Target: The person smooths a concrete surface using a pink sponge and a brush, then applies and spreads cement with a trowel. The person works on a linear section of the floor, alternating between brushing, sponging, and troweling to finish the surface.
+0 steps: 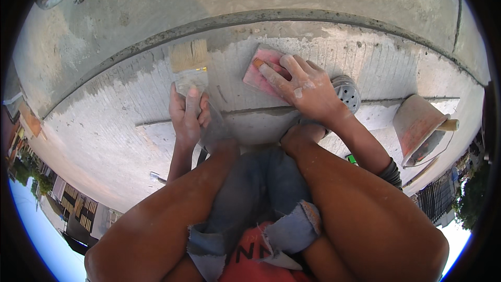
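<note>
Wrapped round the handle of a wide paintbrush (190,60) is my left hand (186,109); the tan bristles point away from me, over the pale concrete surface (156,83). My right hand (308,81) is closed on a dusty pink hand float (257,77), its face against the concrete to the right of the brush. The fingers hide most of the float's handle. Grey dust coats the right hand's knuckles. Beside that wrist is a round grey piece with dark holes (348,94), partly covered by my forearm.
A tilted, mortar-stained bucket (417,125) with a wire handle stands at the right, a wooden tool handle (449,125) sticking out. A raised ledge (261,16) curves across the far side. My bent knees frame the near side; roofs and trees show beyond both edges.
</note>
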A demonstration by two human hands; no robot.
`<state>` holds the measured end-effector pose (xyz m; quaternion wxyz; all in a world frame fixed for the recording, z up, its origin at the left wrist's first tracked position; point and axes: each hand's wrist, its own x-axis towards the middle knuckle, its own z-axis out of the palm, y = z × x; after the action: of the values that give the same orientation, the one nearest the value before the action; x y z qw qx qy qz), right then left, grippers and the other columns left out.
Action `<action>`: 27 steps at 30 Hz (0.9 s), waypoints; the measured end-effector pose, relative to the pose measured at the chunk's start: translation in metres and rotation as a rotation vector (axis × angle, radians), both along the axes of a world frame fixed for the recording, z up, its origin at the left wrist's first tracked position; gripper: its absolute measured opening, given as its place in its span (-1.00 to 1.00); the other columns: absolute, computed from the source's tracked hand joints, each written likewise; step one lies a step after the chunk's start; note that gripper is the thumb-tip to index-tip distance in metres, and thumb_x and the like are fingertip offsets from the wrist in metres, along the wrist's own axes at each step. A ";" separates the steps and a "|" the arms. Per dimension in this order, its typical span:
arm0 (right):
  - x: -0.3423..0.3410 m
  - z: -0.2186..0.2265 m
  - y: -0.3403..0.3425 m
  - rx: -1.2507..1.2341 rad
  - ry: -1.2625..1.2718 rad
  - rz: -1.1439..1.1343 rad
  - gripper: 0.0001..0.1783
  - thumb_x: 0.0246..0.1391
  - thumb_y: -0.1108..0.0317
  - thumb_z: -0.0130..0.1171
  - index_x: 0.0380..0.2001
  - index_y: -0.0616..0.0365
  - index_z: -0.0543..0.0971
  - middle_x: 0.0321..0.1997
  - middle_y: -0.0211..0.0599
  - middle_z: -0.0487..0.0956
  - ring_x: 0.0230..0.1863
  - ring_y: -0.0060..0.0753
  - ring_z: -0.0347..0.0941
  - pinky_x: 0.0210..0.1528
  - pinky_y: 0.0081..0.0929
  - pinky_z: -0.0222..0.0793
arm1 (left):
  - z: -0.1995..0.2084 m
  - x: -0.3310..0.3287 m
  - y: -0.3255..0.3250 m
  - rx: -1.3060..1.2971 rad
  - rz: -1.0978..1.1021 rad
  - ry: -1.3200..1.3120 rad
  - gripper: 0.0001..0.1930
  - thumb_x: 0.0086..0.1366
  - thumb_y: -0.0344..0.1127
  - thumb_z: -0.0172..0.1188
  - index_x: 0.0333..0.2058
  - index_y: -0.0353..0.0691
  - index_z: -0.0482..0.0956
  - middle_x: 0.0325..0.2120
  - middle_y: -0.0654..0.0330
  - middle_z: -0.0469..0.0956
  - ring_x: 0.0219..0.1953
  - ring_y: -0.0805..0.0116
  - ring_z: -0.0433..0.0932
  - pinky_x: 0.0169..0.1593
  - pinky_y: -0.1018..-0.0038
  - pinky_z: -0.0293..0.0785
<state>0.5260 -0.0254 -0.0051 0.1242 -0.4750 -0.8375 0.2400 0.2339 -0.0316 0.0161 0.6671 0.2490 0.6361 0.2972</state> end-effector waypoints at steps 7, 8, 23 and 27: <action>0.008 -0.008 0.011 0.035 -0.117 -0.018 -0.43 0.03 0.34 0.23 0.19 -0.08 0.59 -0.09 -0.36 0.49 -0.07 -0.34 0.56 -0.17 -0.36 0.65 | -0.006 -0.002 0.001 -0.009 0.002 -0.064 -0.66 0.60 -0.17 -0.02 0.18 -0.21 0.23 -0.49 0.25 0.41 -0.71 0.65 0.20 -0.67 0.63 0.16; 0.003 -0.007 0.007 0.033 -0.067 0.025 -0.43 0.03 0.34 0.23 0.19 -0.07 0.59 -0.09 -0.35 0.49 -0.07 -0.34 0.56 -0.17 -0.37 0.65 | -0.005 -0.002 0.002 -0.002 -0.009 -0.058 -0.67 0.60 -0.15 -0.03 0.17 -0.19 0.24 -0.50 0.25 0.40 -0.72 0.66 0.19 -0.68 0.63 0.16; -0.012 -0.010 0.030 0.087 -0.077 -0.043 -0.43 0.05 0.30 0.22 0.20 -0.08 0.57 -0.07 -0.35 0.47 -0.11 -0.33 0.56 -0.26 -0.41 0.63 | -0.006 -0.013 0.005 -0.077 0.043 -0.147 -0.64 0.61 -0.13 -0.05 0.22 -0.17 0.23 -0.47 0.24 0.41 -0.71 0.65 0.23 -0.67 0.63 0.22; -0.024 -0.012 0.016 0.097 0.039 0.140 -0.42 0.03 0.31 0.23 0.20 -0.06 0.57 -0.05 -0.34 0.47 -0.13 -0.35 0.55 -0.28 -0.43 0.63 | -0.009 -0.014 0.008 -0.085 0.038 -0.196 -0.63 0.61 -0.11 -0.06 0.23 -0.14 0.23 -0.47 0.24 0.41 -0.71 0.64 0.23 -0.67 0.64 0.21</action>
<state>0.5016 -0.0092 -0.0168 0.1465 -0.4039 -0.8767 0.2164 0.2197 -0.0240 0.0070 0.7305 0.1781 0.5842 0.3055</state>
